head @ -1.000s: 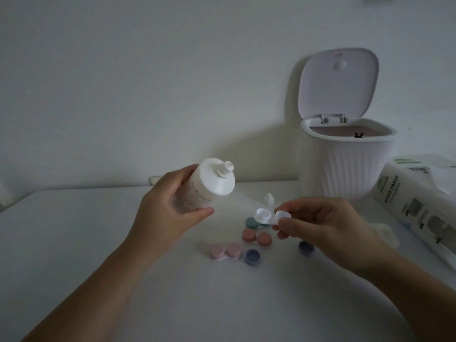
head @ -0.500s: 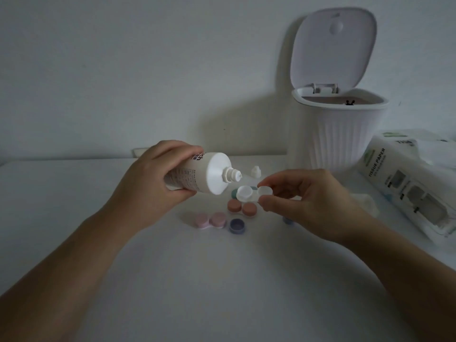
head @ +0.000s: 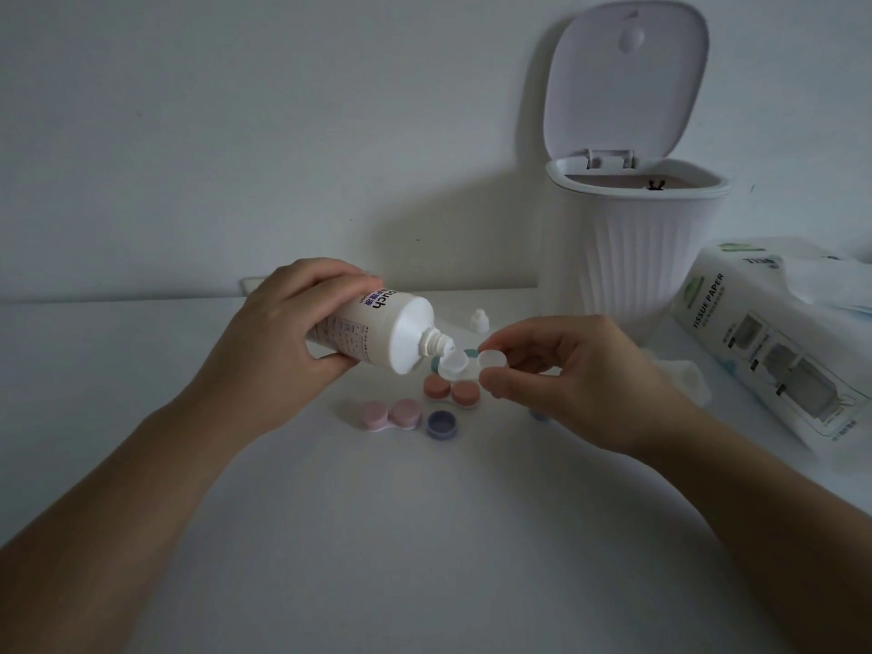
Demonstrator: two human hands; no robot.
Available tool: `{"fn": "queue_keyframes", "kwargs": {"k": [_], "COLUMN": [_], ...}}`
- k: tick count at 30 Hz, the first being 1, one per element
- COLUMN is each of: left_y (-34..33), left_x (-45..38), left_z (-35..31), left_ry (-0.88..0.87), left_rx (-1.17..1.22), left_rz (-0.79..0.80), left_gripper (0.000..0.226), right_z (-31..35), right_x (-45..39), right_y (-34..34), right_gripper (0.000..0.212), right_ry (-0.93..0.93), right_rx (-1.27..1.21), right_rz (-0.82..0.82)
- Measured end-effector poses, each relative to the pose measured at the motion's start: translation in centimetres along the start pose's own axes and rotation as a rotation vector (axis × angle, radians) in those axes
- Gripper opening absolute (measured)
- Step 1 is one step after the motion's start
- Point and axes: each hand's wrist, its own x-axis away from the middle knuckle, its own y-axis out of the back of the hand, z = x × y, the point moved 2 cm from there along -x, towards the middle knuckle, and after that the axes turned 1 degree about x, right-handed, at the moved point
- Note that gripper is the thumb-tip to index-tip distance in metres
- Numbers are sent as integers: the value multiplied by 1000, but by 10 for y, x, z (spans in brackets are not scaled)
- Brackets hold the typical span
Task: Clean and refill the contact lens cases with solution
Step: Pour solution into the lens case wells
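The left hand is wrapped round the solution bottle, tipped nozzle-down toward three o'clock, with the nozzle tip just above the left well of the open white lens case. The right hand pinches that case by its right well, thumb below and fingertips above, holding it in the air over the desk. No stream of liquid can be made out, so I cannot tell whether solution is flowing.

The step in hand looks like filling the left well. The chief risk is overshoot: the bottle is squeezed from its body, and a firm squeeze could flood the small well and spill over the capped cases below. Those are the orange case at six o'clock of the held case, the pink case at seven o'clock, and a loose purple cap beside it.

A second risk is the grip. The case hangs from one end only, so pressure from the nozzle could tilt the free well and tip out what goes in (touching nozzle to case would also be poor hygiene).

The bottle's small cap stands at twelve o'clock of the case, near the open bin. The tissue pack lies at three o'clock, within reach for drips.
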Motion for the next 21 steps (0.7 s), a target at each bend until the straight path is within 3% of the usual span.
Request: {"fn": "queue_keyframes", "kwargs": {"k": [21], "left_y": [-1], "left_x": [-4], "left_z": [1], "left_ry": [-100], "left_rx": [-62], "left_rz": [-49], "left_gripper": [66], "right_z": [-5], "right_x": [-1], "right_y": [-3], "right_gripper": [8], "right_ry": [0], "right_rx": [-65], "right_rz": [45]}}
